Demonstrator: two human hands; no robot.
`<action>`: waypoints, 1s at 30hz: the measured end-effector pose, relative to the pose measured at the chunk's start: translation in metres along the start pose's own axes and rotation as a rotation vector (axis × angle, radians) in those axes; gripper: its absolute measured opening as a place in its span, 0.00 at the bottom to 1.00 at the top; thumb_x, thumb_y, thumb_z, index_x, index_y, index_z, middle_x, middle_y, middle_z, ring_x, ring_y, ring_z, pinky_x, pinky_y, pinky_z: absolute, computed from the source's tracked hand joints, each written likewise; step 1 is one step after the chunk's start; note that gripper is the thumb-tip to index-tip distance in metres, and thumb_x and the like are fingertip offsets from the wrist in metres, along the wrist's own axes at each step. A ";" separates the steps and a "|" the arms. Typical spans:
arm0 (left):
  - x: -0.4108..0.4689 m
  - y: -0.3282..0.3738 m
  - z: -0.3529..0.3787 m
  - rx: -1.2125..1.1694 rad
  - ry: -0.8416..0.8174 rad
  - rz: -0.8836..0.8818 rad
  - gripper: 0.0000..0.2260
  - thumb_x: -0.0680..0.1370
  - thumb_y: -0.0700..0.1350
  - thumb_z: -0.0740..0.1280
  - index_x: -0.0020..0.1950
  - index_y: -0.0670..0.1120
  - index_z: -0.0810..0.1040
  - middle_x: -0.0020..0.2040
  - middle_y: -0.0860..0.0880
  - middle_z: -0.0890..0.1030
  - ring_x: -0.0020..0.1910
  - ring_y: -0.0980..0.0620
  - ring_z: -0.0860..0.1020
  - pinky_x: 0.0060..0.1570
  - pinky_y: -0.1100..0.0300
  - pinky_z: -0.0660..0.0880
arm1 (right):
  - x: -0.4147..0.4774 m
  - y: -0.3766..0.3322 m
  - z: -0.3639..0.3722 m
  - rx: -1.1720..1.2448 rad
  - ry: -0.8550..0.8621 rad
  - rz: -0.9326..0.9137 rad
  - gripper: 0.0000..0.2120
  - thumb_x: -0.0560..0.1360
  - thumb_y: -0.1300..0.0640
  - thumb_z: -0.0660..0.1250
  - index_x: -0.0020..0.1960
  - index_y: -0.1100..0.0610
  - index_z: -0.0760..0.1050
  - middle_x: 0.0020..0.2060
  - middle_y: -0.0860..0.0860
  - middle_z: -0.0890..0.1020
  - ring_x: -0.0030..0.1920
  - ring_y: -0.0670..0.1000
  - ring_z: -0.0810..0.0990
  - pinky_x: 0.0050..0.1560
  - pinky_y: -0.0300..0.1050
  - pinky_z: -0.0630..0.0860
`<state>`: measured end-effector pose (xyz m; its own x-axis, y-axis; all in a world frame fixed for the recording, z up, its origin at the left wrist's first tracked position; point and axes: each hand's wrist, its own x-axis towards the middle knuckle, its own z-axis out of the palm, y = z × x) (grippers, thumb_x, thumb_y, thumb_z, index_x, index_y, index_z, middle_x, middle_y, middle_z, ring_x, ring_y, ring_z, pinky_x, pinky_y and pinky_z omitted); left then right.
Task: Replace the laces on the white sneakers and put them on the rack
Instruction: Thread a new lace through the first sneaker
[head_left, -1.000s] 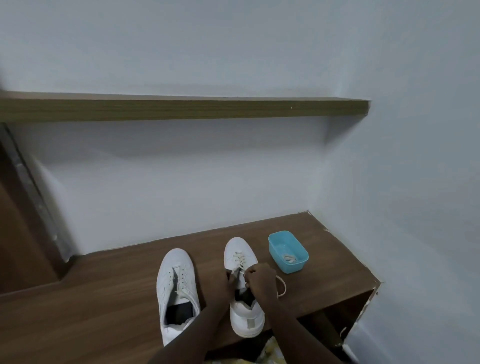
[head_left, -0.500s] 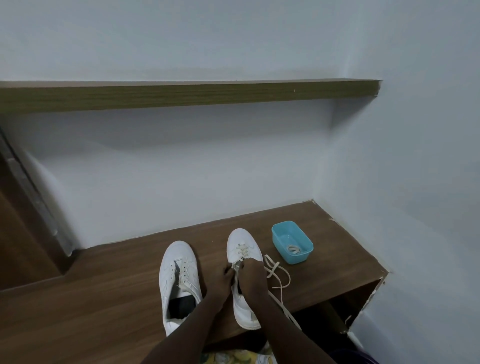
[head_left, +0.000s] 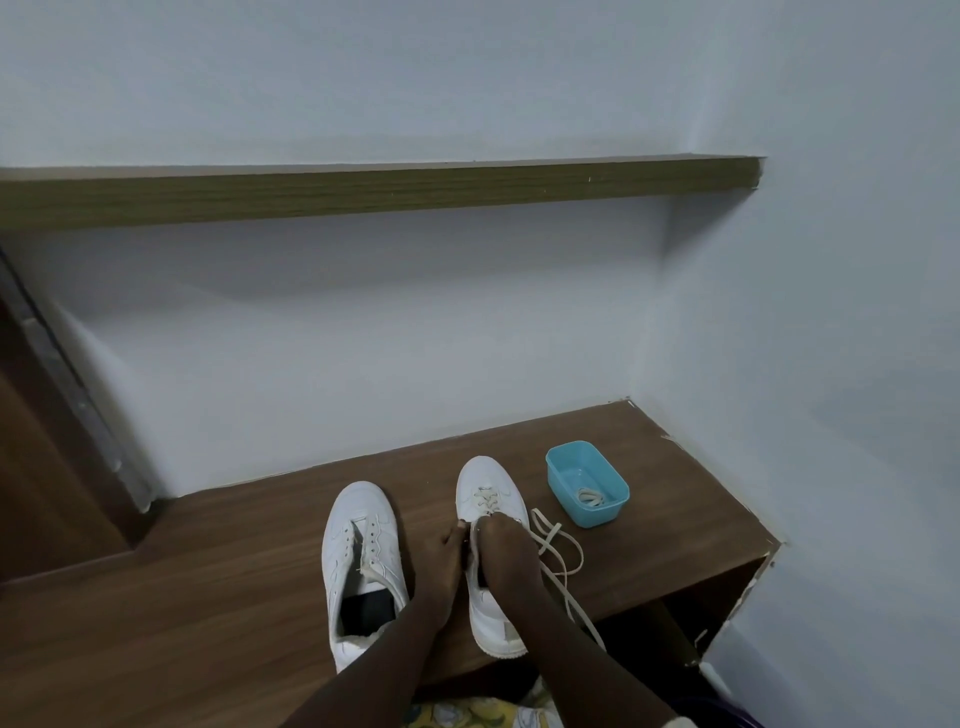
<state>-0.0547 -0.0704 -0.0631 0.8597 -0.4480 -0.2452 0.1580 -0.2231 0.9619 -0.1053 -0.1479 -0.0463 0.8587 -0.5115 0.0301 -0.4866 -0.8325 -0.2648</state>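
Observation:
Two white sneakers stand toe-away on a brown wooden bench top (head_left: 208, 571). The left sneaker (head_left: 358, 551) has no lace and its tongue is loose. The right sneaker (head_left: 485, 491) carries a cream lace crossed through its front eyelets. My left hand (head_left: 449, 553) holds the left side of that shoe's opening. My right hand (head_left: 501, 551) lies over the tongue and pinches the lace by the eyelets. The lace's loose end (head_left: 558, 558) trails in loops on the bench to the right and hangs over the front edge.
A small blue plastic tub (head_left: 587, 483) with a coiled lace inside sits right of the shoes. A long wooden shelf (head_left: 363, 195) runs along the white wall above. A wooden panel (head_left: 47, 467) stands at the left. The bench ends at the right wall.
The loose lace has been drawn out to the right and now lies in longer loops on the bench. My right hand moved down onto the shoe's tongue. The camera has tilted slightly.

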 end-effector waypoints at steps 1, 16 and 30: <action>0.000 0.003 0.000 -0.035 -0.026 -0.030 0.14 0.81 0.46 0.61 0.47 0.38 0.80 0.42 0.41 0.81 0.42 0.48 0.78 0.42 0.61 0.73 | -0.001 0.001 0.000 -0.004 0.010 -0.004 0.12 0.77 0.57 0.63 0.59 0.60 0.74 0.57 0.56 0.78 0.58 0.53 0.77 0.60 0.44 0.72; 0.021 0.020 -0.016 -0.763 0.363 -0.221 0.08 0.81 0.37 0.50 0.50 0.42 0.68 0.35 0.45 0.69 0.32 0.50 0.71 0.27 0.61 0.73 | 0.005 0.052 -0.047 0.478 -0.054 0.158 0.09 0.71 0.64 0.71 0.51 0.61 0.81 0.40 0.53 0.84 0.40 0.50 0.82 0.44 0.44 0.78; 0.013 0.042 -0.040 0.940 -0.145 0.316 0.09 0.77 0.46 0.65 0.51 0.47 0.84 0.49 0.50 0.83 0.49 0.51 0.80 0.46 0.61 0.72 | 0.018 0.045 -0.078 0.007 0.108 0.006 0.15 0.78 0.62 0.58 0.57 0.51 0.79 0.56 0.49 0.80 0.59 0.52 0.73 0.56 0.49 0.63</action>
<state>-0.0168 -0.0508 -0.0212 0.7183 -0.6924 -0.0676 -0.5696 -0.6410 0.5145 -0.1240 -0.2113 0.0180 0.8331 -0.5370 0.1324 -0.4905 -0.8280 -0.2718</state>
